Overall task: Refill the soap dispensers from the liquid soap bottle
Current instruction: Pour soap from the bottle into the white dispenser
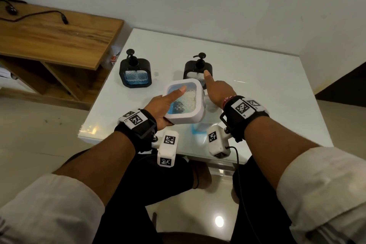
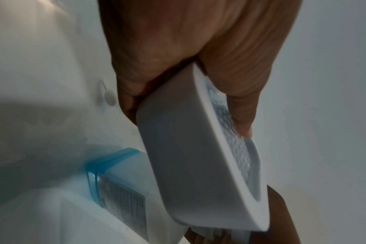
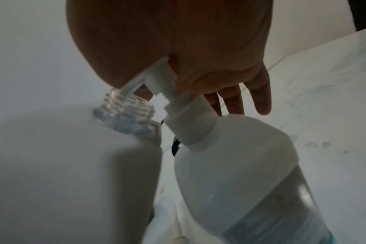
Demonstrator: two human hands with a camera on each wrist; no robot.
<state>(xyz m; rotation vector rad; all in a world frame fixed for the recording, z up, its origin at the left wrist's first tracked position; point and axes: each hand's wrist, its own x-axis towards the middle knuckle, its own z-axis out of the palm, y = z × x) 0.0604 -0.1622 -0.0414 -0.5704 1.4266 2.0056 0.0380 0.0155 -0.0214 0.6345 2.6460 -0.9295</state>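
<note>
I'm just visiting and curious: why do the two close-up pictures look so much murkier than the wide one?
Head view: evenly lit and sharp, with lamp glare on the floor tiles and wide-angle bending at the edges. Left wrist view: dim, the white dispenser soft, its surroundings blurred. Right wrist view: dark, the right hand backlit and shadowed, the soap bottle smeared.

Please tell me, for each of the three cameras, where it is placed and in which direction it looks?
Head: worn on the head, looking forward and down at the white table; both forearms, left hand and right hand show.
Left wrist: looks along the left hand, which grips the white dispenser; palm and thumb show.
Right wrist: looks along the right hand, palm on the soap bottle pump; fingers show.
Shared: all three show the white dispenser and soap bottle.
</note>
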